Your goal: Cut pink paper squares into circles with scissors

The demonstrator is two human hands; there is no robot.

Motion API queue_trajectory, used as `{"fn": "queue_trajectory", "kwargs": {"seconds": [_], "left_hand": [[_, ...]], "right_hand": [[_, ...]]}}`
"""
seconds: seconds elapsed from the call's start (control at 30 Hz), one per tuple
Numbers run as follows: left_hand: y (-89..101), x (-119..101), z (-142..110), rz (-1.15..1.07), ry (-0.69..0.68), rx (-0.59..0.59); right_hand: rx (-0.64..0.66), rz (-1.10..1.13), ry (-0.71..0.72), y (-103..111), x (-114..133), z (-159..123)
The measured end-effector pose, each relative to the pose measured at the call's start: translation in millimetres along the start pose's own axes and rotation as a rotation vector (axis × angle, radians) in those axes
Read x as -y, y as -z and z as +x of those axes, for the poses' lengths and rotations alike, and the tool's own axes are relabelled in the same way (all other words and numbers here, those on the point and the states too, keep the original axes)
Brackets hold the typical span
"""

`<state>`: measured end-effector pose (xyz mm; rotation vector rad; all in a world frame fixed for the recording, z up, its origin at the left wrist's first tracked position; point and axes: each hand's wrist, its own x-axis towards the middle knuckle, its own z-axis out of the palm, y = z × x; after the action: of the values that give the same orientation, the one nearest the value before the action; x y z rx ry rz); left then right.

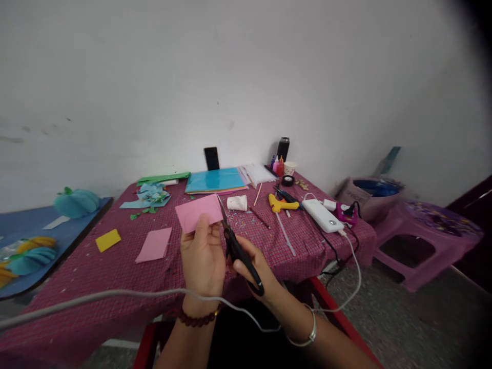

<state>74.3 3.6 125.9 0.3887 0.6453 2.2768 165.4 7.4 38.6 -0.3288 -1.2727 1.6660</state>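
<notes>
My left hand (pixel 203 251) pinches a pink sheet of paper (pixel 198 211) by its lower edge, thumb on the front. In my right hand (pixel 255 266) is a pair of black-handled scissors (pixel 240 253), its blades pointing up and touching the sheet's right edge. How far the blades reach into the paper I cannot tell. Another pink sheet (pixel 154 245) lies on the table to the left, and a small yellow piece of paper (pixel 108 240) rests beyond it. A white paper cup (pixel 237 203) lies on its side just behind the scissors.
A yellow glue gun (pixel 282 204), a white power bank (pixel 322 215) and a purple power strip (pixel 346 212) sit on the right. Blue sheets (pixel 217 179) lie at the back, crumpled blue scraps (pixel 151 195) at left. A white cable (pixel 154 293) crosses over my wrists.
</notes>
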Motion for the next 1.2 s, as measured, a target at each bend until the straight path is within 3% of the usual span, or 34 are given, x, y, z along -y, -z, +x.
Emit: {"fn": "queue_trajectory", "kwargs": {"seconds": [1.2], "left_hand": [[6.7, 0.4, 1.1, 0.02, 0.11, -0.034]], "right_hand": [[-0.047, -0.139, -0.015, 4.3, -4.9, -4.4]]}}
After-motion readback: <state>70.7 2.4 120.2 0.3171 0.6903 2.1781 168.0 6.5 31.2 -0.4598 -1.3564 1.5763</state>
